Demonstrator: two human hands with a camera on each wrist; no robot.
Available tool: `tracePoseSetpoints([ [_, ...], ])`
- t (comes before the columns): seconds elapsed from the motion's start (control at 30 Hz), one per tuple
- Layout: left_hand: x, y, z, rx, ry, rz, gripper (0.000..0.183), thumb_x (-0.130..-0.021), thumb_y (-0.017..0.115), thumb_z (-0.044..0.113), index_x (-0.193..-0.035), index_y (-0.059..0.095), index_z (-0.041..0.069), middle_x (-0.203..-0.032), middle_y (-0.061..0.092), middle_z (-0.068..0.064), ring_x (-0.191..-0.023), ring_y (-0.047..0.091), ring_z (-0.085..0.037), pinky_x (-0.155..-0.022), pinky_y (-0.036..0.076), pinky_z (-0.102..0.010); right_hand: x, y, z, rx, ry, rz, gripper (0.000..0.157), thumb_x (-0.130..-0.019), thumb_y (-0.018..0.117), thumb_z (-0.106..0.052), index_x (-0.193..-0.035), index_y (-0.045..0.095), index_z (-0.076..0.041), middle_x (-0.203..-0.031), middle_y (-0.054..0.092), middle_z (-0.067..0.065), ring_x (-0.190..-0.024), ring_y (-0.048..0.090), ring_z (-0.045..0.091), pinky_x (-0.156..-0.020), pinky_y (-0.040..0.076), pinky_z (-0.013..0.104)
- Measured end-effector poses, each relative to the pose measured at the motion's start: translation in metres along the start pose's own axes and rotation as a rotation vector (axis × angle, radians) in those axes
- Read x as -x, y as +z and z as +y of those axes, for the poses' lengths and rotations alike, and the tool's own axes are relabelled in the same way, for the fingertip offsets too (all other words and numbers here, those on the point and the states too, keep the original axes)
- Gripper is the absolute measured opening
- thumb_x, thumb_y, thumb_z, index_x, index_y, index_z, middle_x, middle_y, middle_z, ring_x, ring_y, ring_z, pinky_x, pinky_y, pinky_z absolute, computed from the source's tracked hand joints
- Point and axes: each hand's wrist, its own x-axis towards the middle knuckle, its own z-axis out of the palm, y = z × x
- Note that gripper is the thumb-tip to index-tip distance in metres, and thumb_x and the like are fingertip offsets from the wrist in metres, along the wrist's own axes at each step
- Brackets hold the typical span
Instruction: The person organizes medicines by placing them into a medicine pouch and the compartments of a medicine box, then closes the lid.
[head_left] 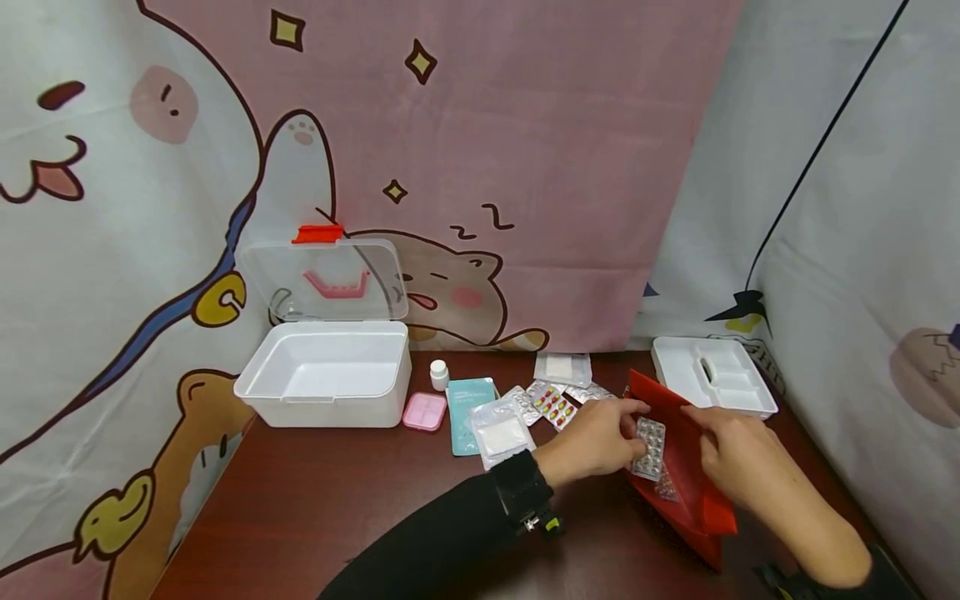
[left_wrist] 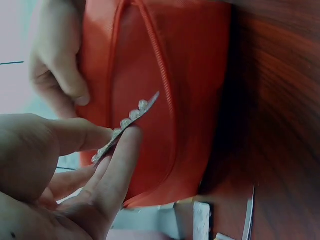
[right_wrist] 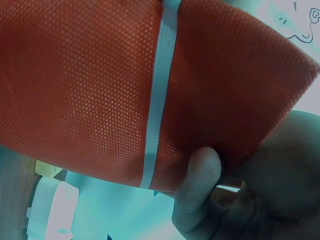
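My left hand [head_left: 598, 437] pinches a silvery pill blister pack [head_left: 649, 450] at the mouth of a red zip pouch [head_left: 681, 421]. Seen edge-on in the left wrist view, the blister pack [left_wrist: 131, 120] lies between thumb and fingers, its clear bubbles facing the pouch's zippered opening. A second clear blister pack [head_left: 666, 485] shows lower down within the pouch. On the pouch's far side, my right hand [head_left: 750, 454] grips its upper edge. In the right wrist view, the thumb presses the woven red outside [right_wrist: 110, 95] near a pale strap [right_wrist: 161, 90].
An open white box [head_left: 322, 410] with a clear lid stands at the left. Between it and the pouch lie a white bottle [head_left: 439, 375], pink case [head_left: 424, 412], teal packet [head_left: 465, 433], gauze packets [head_left: 504, 435] and several blister packs [head_left: 553, 407]. A white tray [head_left: 738, 379] sits back right.
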Motion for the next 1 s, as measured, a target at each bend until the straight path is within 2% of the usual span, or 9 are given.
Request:
tracePoseSetpoints([
  [0.1, -0.005, 0.008, 0.002, -0.085, 0.003, 0.005, 0.048, -0.092, 0.082, 0.016, -0.139, 0.076, 0.019, -0.086, 0.072, 0.013, -0.065, 0.060, 0.008, -0.064, 0.045, -0.009, 0.000, 0.001, 0.000, 0.001, -0.006, 0.002, 0.040, -0.091, 0.062, 0.006, -0.128, 0.077, 0.005, -0.119, 0.079, 0.030, -0.104, 0.077, 0.048, -0.084, 0.060, 0.066],
  [0.27, -0.011, 0.020, 0.006, -0.217, 0.006, 0.016, 0.043, -0.090, 0.087, 0.024, -0.132, 0.080, 0.022, -0.103, 0.078, 0.012, -0.084, 0.059, 0.002, -0.072, 0.044, -0.010, 0.001, 0.001, 0.002, 0.006, -0.027, 0.029, 0.041, -0.088, 0.063, 0.007, -0.126, 0.078, 0.004, -0.118, 0.080, 0.029, -0.104, 0.077, 0.050, -0.084, 0.060, 0.067],
  [0.4, -0.014, 0.030, 0.012, -0.278, -0.013, -0.002, 0.030, -0.086, 0.088, 0.023, -0.116, 0.084, 0.024, -0.091, 0.075, 0.013, -0.077, 0.061, -0.001, -0.066, 0.045, -0.013, 0.001, 0.003, 0.003, 0.002, -0.041, 0.054, 0.041, -0.087, 0.063, 0.009, -0.124, 0.078, 0.005, -0.116, 0.080, 0.029, -0.102, 0.077, 0.049, -0.081, 0.060, 0.066],
  [0.53, -0.015, 0.039, 0.015, -0.356, -0.041, -0.004, 0.013, -0.082, 0.088, 0.021, -0.090, 0.079, 0.025, -0.077, 0.066, 0.012, -0.069, 0.057, -0.003, -0.059, 0.043, -0.017, 0.000, 0.004, 0.002, -0.003, -0.041, 0.053, 0.040, -0.087, 0.062, 0.009, -0.124, 0.078, 0.004, -0.115, 0.080, 0.029, -0.102, 0.077, 0.049, -0.080, 0.060, 0.065],
  [0.67, -0.014, 0.046, 0.017, -0.398, -0.065, -0.006, 0.024, -0.081, 0.089, 0.022, -0.071, 0.068, 0.024, -0.068, 0.060, 0.011, -0.063, 0.055, -0.005, -0.054, 0.042, -0.019, 0.001, 0.003, 0.002, 0.001, -0.035, 0.044, 0.040, -0.088, 0.062, 0.008, -0.125, 0.078, 0.004, -0.116, 0.080, 0.028, -0.102, 0.077, 0.049, -0.081, 0.060, 0.066],
  [0.83, -0.012, 0.048, 0.018, -0.428, -0.055, -0.012, 0.033, -0.084, 0.089, 0.025, -0.064, 0.062, 0.023, -0.060, 0.057, 0.012, -0.057, 0.053, -0.005, -0.050, 0.042, -0.020, 0.001, 0.003, 0.001, 0.000, -0.027, 0.034, 0.040, -0.089, 0.062, 0.007, -0.126, 0.078, 0.005, -0.117, 0.080, 0.029, -0.102, 0.077, 0.049, -0.081, 0.060, 0.065],
  [1.0, -0.010, 0.044, 0.018, -0.399, -0.019, 0.013, 0.029, -0.090, 0.085, 0.027, -0.067, 0.068, 0.025, -0.060, 0.057, 0.014, -0.057, 0.053, -0.002, -0.051, 0.041, -0.018, 0.001, 0.003, 0.001, -0.002, -0.030, 0.033, 0.039, -0.089, 0.062, 0.007, -0.125, 0.078, 0.005, -0.117, 0.080, 0.029, -0.102, 0.077, 0.048, -0.081, 0.060, 0.065],
])
